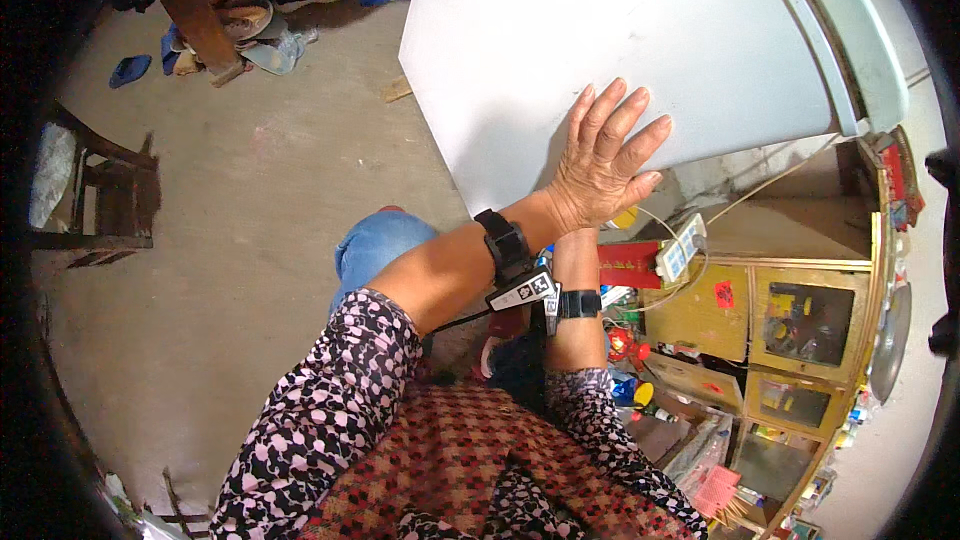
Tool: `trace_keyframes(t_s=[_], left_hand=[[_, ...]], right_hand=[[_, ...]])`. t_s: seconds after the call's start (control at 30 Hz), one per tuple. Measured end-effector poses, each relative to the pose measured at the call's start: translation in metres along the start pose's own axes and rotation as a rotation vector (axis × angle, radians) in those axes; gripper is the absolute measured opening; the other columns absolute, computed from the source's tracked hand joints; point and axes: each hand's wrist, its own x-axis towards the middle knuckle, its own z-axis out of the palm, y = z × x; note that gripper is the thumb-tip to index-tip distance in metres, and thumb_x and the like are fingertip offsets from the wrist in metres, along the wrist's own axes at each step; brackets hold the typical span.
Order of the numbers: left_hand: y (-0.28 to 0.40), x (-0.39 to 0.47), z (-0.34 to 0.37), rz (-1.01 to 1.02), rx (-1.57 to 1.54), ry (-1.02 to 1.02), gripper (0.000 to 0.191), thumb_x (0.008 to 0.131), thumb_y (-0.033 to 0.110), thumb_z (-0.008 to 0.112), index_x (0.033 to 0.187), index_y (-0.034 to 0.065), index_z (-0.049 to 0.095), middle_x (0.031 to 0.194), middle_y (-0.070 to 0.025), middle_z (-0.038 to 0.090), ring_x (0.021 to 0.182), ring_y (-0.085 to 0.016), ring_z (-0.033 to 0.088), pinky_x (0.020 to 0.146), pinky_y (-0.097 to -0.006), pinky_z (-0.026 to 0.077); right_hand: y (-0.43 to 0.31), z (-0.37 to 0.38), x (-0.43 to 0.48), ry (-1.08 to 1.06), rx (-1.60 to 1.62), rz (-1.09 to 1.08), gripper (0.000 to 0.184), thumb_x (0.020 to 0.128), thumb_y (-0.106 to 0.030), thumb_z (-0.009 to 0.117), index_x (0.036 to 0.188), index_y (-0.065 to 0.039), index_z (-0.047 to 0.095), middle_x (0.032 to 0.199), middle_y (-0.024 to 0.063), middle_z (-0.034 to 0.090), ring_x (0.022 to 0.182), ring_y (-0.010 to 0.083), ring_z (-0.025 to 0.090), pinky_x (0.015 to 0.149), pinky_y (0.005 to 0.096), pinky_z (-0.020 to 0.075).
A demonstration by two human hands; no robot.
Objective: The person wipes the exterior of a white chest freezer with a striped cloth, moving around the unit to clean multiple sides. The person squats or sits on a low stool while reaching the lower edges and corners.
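My left hand (604, 154), palm down with the fingers spread, is in front of the side panel of a large white appliance (517, 30), which looks like a refrigerator. Nothing is held in it. Its shadow falls on the panel, and I cannot tell whether the palm touches. My right forearm (576, 259) reaches up beneath the left wrist, and my right hand is hidden behind the left one. Black straps with printed tags are around both forearms. A pale door edge (862, 30) with a dark seam runs along the appliance's right side.
A wooden cabinet (697, 307) with glazed doors stands at the right. Before it, a white power strip (681, 247) hangs on cords. A red lantern-like item (621, 343) is near my right arm. A dark wooden chair (120, 187) and a blue slipper (130, 70) are on the left.
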Motion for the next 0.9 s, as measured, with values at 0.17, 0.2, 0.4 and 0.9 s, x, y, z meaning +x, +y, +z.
trace_keyframes(t_s=[0.17,0.2,0.4,0.9], left_hand=[[0.004,0.005,-0.005,-0.035,0.002,0.012,0.062,0.082,0.038,0.065,0.139,0.0201,0.049,0.149,-0.0114,0.032,0.139,-0.037,0.025,0.115,-0.0541,0.023],[0.004,0.007,-0.006,-0.024,0.010,0.038,0.061,0.083,0.038,0.064,0.139,0.0197,0.049,0.147,-0.0114,0.034,0.137,-0.037,0.026,0.114,-0.0524,0.024],[-0.003,0.014,-0.014,-0.029,-0.018,0.032,0.056,0.090,0.043,0.057,0.139,0.0162,0.049,0.144,-0.0134,0.037,0.136,-0.036,0.028,0.112,-0.0484,0.026],[-0.017,0.029,-0.018,-0.256,-0.107,0.133,0.052,0.097,0.037,0.048,0.138,0.0049,0.047,0.128,-0.0168,0.049,0.121,-0.034,0.043,0.106,-0.0438,0.034]], right_hand=[[-0.067,0.038,-0.047,0.024,0.018,-0.214,0.041,0.103,-0.031,0.046,0.132,-0.004,0.046,0.124,0.0101,0.056,0.113,0.0235,0.056,0.095,0.0383,0.0480],[-0.080,0.047,-0.058,0.161,0.055,-0.349,0.023,0.096,-0.006,0.052,0.118,0.001,0.049,0.116,0.0157,0.058,0.100,0.0249,0.061,0.084,0.0393,0.0535],[-0.133,0.088,-0.093,0.272,-0.247,-0.934,0.031,0.092,0.001,0.050,0.123,0.001,0.046,0.117,0.0125,0.055,0.102,0.0203,0.054,0.091,0.0357,0.0456],[-0.207,0.124,-0.072,0.621,-1.527,-1.997,0.046,0.078,-0.001,0.054,0.119,-0.018,0.068,0.148,0.0202,0.039,0.132,0.0396,0.031,0.110,0.0487,0.0204]])
